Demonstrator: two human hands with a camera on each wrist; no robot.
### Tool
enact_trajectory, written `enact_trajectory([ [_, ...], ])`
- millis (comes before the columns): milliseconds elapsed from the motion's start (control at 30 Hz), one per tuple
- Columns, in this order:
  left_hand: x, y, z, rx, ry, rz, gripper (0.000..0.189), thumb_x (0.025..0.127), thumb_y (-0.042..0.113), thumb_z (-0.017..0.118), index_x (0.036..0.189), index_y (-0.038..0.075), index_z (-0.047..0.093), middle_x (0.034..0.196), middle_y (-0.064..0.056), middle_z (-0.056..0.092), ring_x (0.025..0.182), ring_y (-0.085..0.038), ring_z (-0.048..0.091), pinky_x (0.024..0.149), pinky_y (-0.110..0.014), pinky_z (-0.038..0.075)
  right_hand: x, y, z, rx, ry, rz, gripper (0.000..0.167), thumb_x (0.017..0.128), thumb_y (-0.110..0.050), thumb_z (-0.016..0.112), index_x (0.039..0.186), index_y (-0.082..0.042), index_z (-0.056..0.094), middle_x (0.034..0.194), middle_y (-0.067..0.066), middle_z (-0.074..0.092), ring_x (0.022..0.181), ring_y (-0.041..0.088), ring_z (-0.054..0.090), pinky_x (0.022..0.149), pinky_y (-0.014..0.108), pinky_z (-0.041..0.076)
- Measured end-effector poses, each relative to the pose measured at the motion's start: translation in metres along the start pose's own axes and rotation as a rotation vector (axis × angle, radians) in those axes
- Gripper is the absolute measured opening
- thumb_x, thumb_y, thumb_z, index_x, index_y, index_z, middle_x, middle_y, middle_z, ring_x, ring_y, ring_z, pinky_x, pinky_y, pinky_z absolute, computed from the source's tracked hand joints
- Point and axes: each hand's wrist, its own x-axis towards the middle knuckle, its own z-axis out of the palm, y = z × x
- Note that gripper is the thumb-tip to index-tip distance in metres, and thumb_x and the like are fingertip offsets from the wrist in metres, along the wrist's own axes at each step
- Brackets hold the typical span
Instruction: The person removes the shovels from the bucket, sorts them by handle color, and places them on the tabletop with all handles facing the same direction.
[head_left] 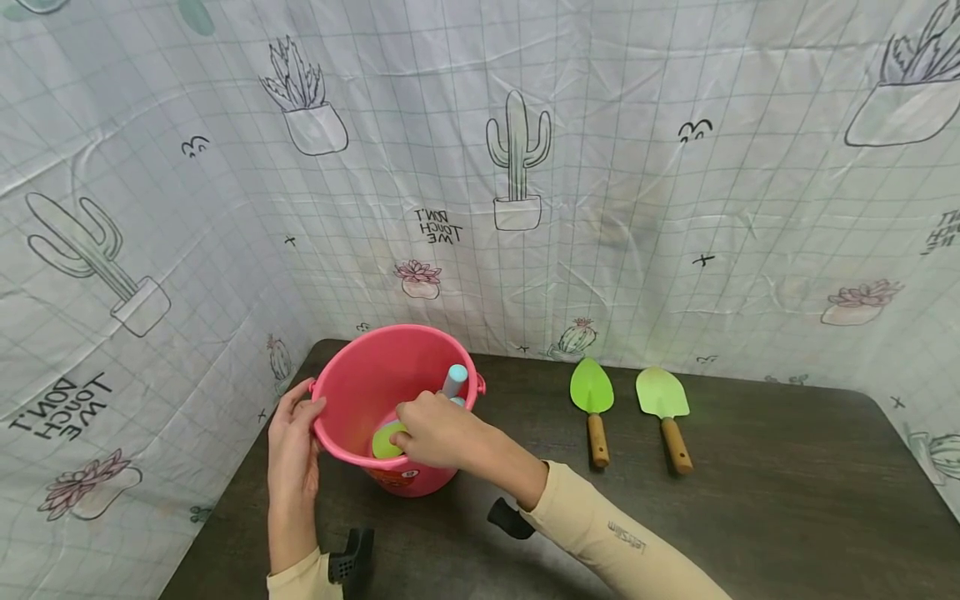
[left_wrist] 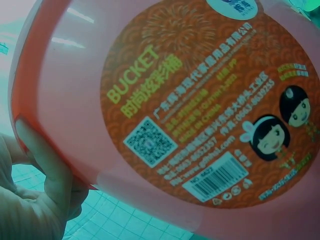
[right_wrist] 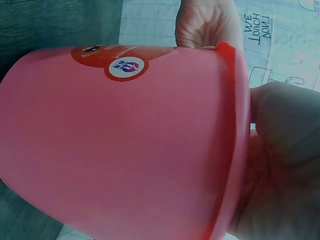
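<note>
A pink bucket (head_left: 412, 482) with a round orange label (left_wrist: 215, 110) stands tilted on the dark table. My left hand (head_left: 292, 454) grips its left rim, thumb over the edge and fingers on the outside. My right hand (head_left: 442, 429) reaches over the front right rim into the bucket, fingers curled. Between its thumb and fingers it pinches a yellow-green thing (head_left: 386, 442), whose kind is mostly hidden. A grey handle (head_left: 453, 382) with a light-blue end sticks up behind that hand. The right wrist view shows the bucket's outer wall (right_wrist: 125, 140); the right fingertips are hidden behind its rim.
Two garden trowels lie to the right of the bucket: a pointed green one (head_left: 592, 386) and a broader pale-green one (head_left: 663, 392), both with wooden handles. A grid-patterned cloth (head_left: 600, 208) with cactus drawings hangs behind the dark table (head_left: 750, 500).
</note>
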Motion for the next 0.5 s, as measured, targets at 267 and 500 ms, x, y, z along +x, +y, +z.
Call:
enact_trajectory([
  [267,0.0000,-0.0005,0.0004,0.011,0.002,-0.006,0.053,0.106,0.012,0.055,0.154,0.000,0.036,0.105,-0.002,0.061,0.085,-0.008,0.069,0.072,-0.021,0.060,0.0038,0.0027,0.0010,0.061,-0.024,0.019,0.031,0.094,-0.016,0.075,0.072,-0.012,0.054,0.055,-0.004,0.044,0.047,0.007,0.039,0.049,0.016,0.036],
  [500,0.0002,-0.0007,0.0001,0.009,0.011,-0.007,0.052,0.106,0.013,0.056,0.153,0.001,0.037,0.104,-0.003,0.062,0.081,-0.008,0.068,0.070,-0.021,0.060,0.0055,0.0029,0.0029,0.095,-0.034,0.033,0.030,0.091,-0.017,0.078,0.072,-0.012,0.056,0.054,-0.003,0.046,0.046,0.008,0.041,0.050,0.016,0.039],
])
